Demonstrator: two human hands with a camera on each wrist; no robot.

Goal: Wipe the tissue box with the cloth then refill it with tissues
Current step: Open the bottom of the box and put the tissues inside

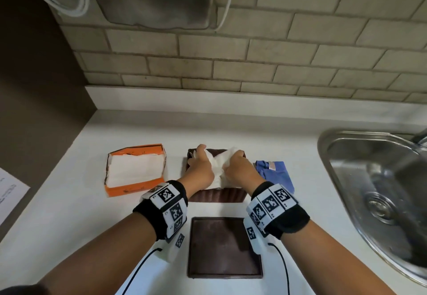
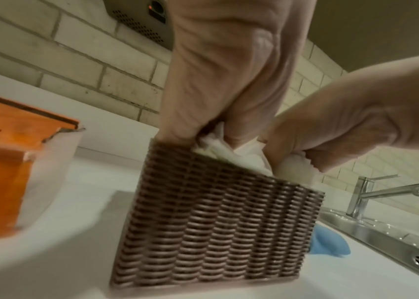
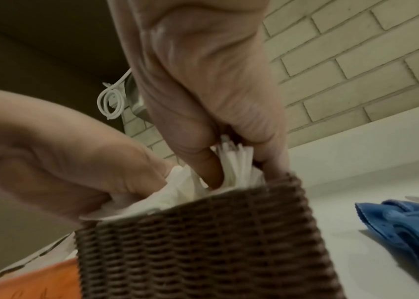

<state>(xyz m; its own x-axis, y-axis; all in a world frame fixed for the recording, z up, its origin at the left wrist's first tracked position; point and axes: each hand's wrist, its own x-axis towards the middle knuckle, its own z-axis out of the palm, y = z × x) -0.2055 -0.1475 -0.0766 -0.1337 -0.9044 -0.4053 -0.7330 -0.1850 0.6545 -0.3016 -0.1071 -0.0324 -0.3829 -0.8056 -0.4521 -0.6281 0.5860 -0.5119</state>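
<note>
A brown woven tissue box (image 1: 217,194) (image 2: 216,226) (image 3: 203,242) stands open-topped on the white counter, upright. Both hands are over its mouth with a wad of white tissues (image 1: 221,165) (image 2: 241,153) (image 3: 234,163) between them. My left hand (image 1: 201,165) (image 2: 218,129) grips the left part of the wad at the box's rim. My right hand (image 1: 235,165) (image 3: 229,153) pinches the right part, its fingers reaching down into the box. The box's flat brown lid (image 1: 224,248) lies on the counter just in front. A blue cloth (image 1: 275,174) (image 2: 329,244) (image 3: 413,222) lies crumpled right of the box.
An orange cardboard carton (image 1: 136,169) (image 2: 6,182) with white tissues in it sits left of the box. A steel sink (image 1: 379,186) with a tap (image 2: 382,194) is at the right. A tiled wall (image 1: 254,58) runs behind the counter. A sheet of paper (image 1: 9,193) lies at far left.
</note>
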